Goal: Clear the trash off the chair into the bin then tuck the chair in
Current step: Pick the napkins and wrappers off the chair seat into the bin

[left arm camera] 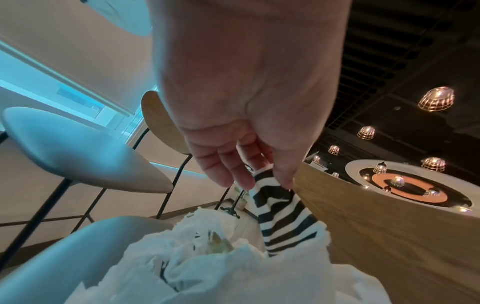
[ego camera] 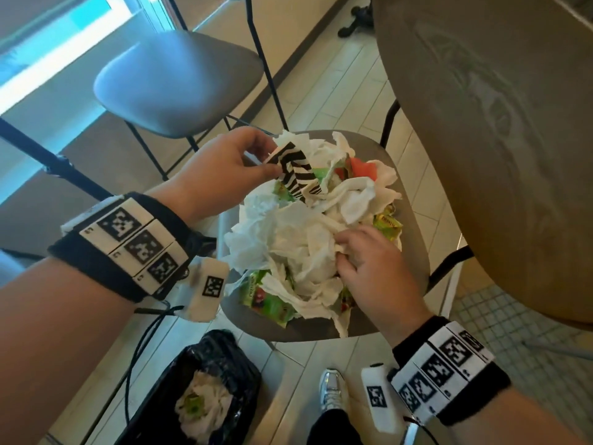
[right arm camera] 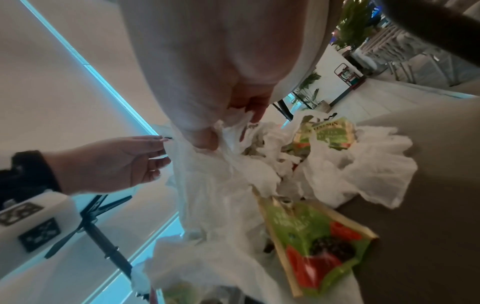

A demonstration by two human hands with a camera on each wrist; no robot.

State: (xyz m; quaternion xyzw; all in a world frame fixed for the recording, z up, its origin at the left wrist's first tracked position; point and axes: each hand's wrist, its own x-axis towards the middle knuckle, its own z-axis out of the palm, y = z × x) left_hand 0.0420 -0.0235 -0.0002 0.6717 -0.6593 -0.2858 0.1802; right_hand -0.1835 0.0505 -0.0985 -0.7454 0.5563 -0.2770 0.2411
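A grey chair seat carries a heap of crumpled white napkins and green tea wrappers. My left hand pinches a black-and-white striped paper at the heap's far left; the left wrist view shows thumb and fingers closed on that striped paper. My right hand grips a bunch of white napkins at the heap's near right, fingers dug into the napkins. A black-lined bin on the floor below holds white tissue. Green wrappers lie by the heap's edge.
A second grey chair stands to the far left. A round wooden table overhangs the loaded chair on the right. My silver shoe is on the tiled floor beside the bin. A black tripod leg crosses the left.
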